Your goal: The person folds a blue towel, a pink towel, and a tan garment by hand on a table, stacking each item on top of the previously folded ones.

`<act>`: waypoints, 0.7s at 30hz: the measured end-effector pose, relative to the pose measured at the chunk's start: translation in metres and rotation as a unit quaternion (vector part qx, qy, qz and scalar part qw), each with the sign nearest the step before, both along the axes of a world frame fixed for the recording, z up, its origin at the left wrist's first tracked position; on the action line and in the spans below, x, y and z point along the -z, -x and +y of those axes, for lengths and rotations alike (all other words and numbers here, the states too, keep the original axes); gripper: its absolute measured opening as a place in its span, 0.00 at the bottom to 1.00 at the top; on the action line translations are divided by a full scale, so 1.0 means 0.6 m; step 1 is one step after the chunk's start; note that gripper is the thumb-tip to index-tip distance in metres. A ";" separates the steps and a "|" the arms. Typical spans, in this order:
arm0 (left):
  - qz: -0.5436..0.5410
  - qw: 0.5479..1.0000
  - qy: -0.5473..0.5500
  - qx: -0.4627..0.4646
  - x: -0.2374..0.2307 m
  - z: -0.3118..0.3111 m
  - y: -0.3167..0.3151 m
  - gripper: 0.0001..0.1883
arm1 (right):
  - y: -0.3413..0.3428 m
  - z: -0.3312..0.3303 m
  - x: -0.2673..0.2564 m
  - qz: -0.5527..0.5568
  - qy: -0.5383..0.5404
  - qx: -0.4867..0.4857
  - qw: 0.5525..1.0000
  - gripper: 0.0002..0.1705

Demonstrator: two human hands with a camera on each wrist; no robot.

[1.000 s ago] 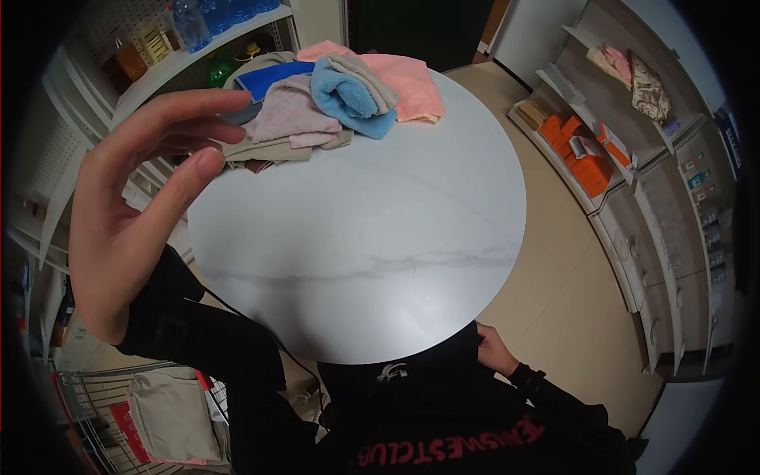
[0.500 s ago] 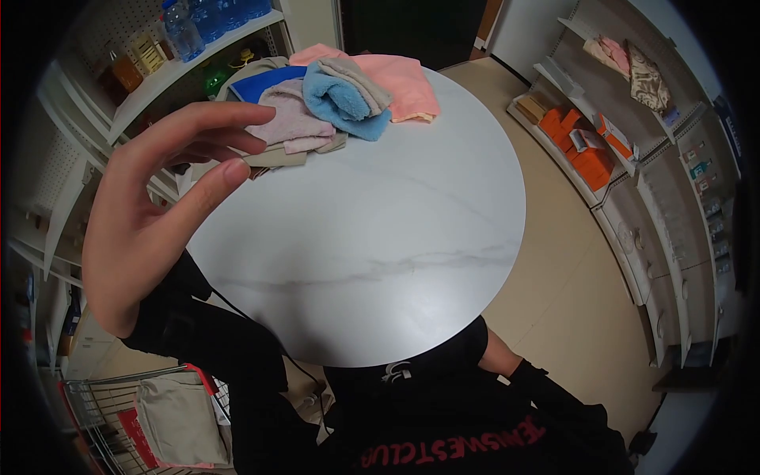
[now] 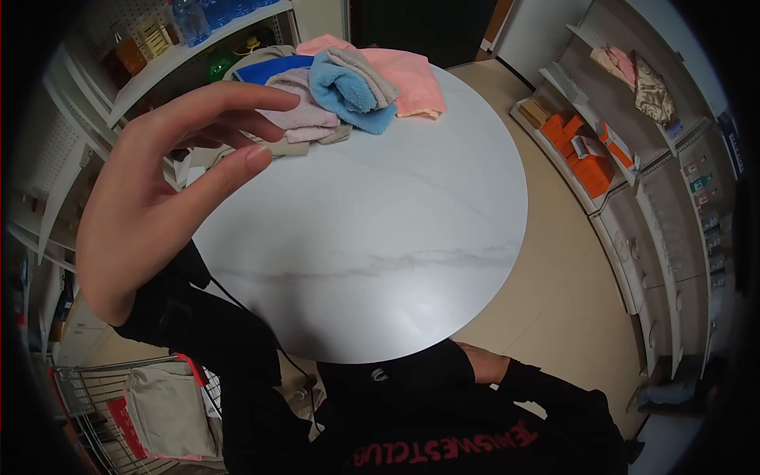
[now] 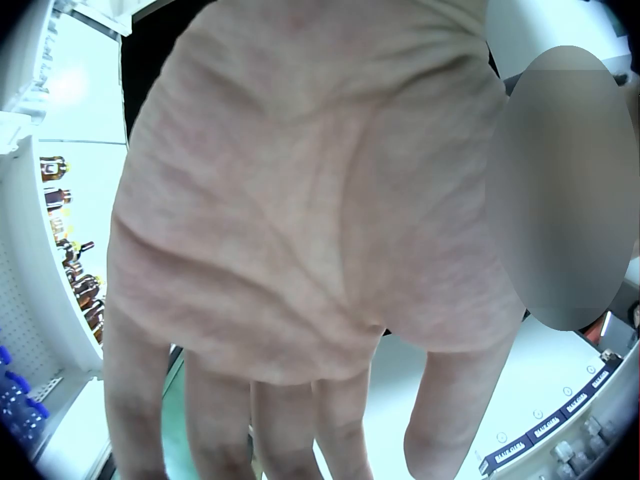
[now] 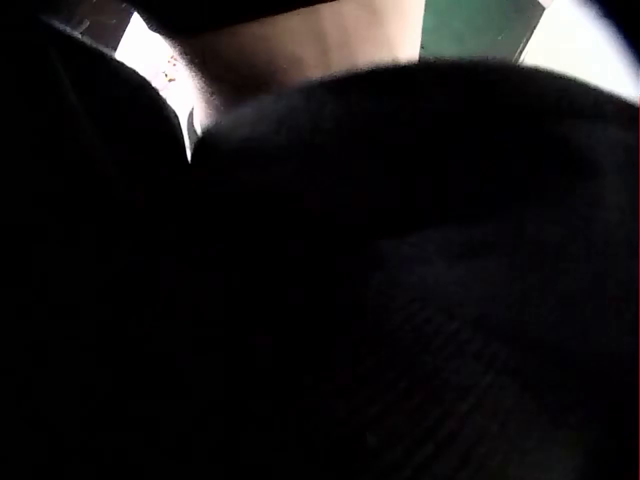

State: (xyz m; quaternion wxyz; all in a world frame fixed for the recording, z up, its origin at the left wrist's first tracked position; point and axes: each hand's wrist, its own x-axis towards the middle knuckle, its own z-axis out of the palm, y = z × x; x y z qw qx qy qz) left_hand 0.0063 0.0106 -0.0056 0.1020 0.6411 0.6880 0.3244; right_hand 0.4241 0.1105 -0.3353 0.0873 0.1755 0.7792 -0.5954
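Observation:
My left hand (image 3: 150, 202) is raised over the left side of a round white table (image 3: 380, 214), holding nothing. Its fingers bend loosely, with a gap between them and the thumb. The left wrist view shows the bare palm (image 4: 290, 210). Beyond the fingertips lies a heap of cloths: a rolled light-blue towel (image 3: 348, 91), a pale lilac cloth (image 3: 297, 99), a blue cloth (image 3: 269, 70) and a pink cloth (image 3: 408, 83). My right hand (image 3: 484, 364) is low at the table's near edge, its fingers hidden by dark clothing, which also fills most of the right wrist view.
A wire cart (image 3: 75, 388) with a folded beige cloth (image 3: 170, 404) stands at the lower left. Shelves with blue bottles (image 3: 190, 22) are at the upper left. Shelving on the right carries orange boxes (image 3: 587, 170). A black cable (image 3: 245, 309) hangs beside the left sleeve.
My left hand has shifted right, so its fingertips now overlap the lilac cloth in the head view. The right hand has moved left and its fingers have gone behind the dark clothing.

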 end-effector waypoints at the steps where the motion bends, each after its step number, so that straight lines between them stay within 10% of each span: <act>1: 0.002 1.000 0.003 0.007 -0.001 0.002 -0.001 0.21 | 0.001 -0.003 0.004 0.015 -0.016 -0.012 1.000 0.33; 5: 0.006 1.000 0.017 0.024 0.005 0.005 0.002 0.21 | 0.024 -0.001 -0.028 0.060 -0.017 0.215 0.975 0.32; 14: -0.009 0.999 0.044 0.016 0.005 0.011 0.010 0.22 | -0.110 0.000 0.026 0.045 -0.022 0.157 0.986 0.29; 17: -0.013 0.999 0.032 0.012 0.007 0.007 0.016 0.21 | -0.167 -0.020 0.030 -0.080 0.149 0.283 0.944 0.21; 21: -0.020 0.999 0.036 0.010 0.009 0.001 0.023 0.22 | -0.169 -0.013 -0.011 -0.007 0.067 0.380 0.922 0.12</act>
